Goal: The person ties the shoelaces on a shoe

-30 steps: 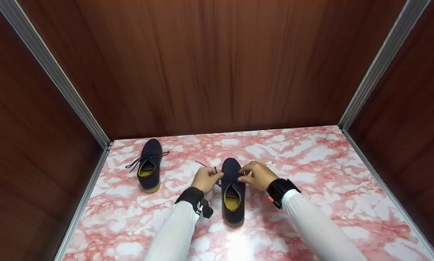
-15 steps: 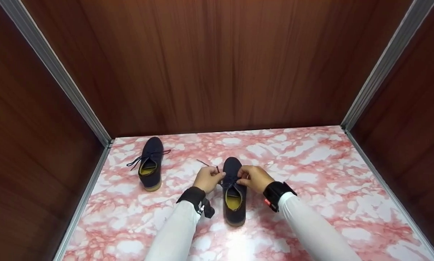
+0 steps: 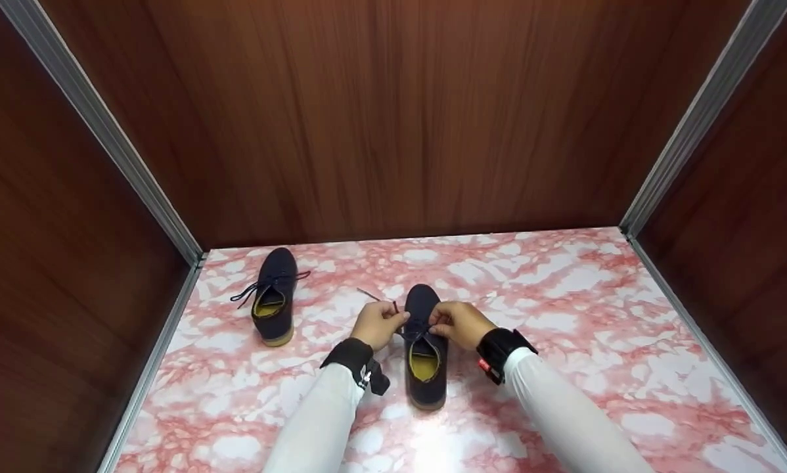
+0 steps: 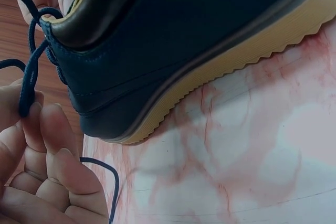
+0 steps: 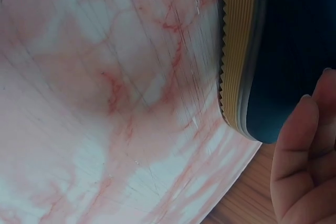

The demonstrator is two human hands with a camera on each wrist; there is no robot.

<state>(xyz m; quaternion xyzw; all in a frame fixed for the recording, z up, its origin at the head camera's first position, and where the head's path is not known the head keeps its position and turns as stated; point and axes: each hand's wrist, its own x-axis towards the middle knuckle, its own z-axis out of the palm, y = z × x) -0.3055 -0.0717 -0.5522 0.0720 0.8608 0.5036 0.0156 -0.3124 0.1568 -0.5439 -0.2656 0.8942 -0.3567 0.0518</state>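
A dark navy lace-up shoe (image 3: 424, 368) with a yellow insole and a tan ridged sole stands between both hands, its toe pointing away. At its left side, my left hand (image 3: 375, 324) pinches a doubled piece of shoelace (image 4: 30, 80) between thumb and fingers; a loose lace end trails beyond that hand. On the other side, my right hand (image 3: 462, 324) has its thumb and fingers curled together at the laces. What lies between its fingertips is hidden in the right wrist view, though the shoelace runs to them in the head view.
The matching navy shoe (image 3: 274, 322) stands farther left, its laces spread to both sides. Beneath lies a pink-and-white marbled tabletop (image 3: 551, 381). Brown wood-grain panels (image 3: 393, 118) rise at the back and both sides, joined by grey metal posts (image 3: 702, 125).
My right hand has moved slightly left, closer in to the laces, and its fingers have drawn together. My left hand keeps its pinch on the shoelace, and the shoe stays in place.
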